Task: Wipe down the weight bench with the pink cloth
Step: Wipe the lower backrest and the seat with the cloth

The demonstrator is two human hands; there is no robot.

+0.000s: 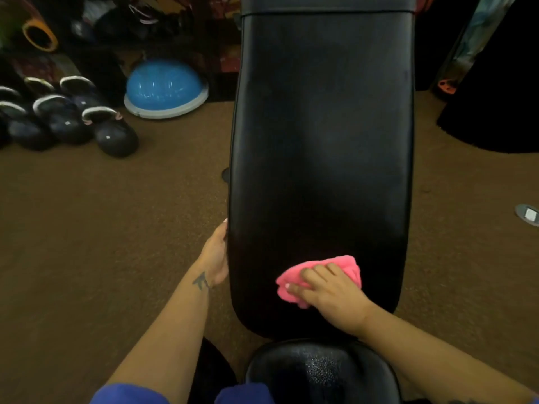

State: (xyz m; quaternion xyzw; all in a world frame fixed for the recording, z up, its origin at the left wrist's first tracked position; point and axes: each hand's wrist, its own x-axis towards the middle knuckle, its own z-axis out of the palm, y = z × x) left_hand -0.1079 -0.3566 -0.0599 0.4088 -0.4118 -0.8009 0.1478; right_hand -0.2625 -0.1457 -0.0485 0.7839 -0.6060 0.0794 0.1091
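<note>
Pink cloth (320, 277) bunched under right hand (332, 295), fingers curled gripping it; left hand (217, 255) flat against weight bench (320, 126) edge.

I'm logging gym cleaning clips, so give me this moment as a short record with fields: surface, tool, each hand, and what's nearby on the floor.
surface: black bench, long pad running away from the camera
tool: pink cloth, bunched, on the near end of the pad
right hand: on top of the cloth, fingers curled over it
left hand: against the bench's left edge, holds nothing
floor, left: blue dome, dark kettlebells
floor: brown carpet
</note>
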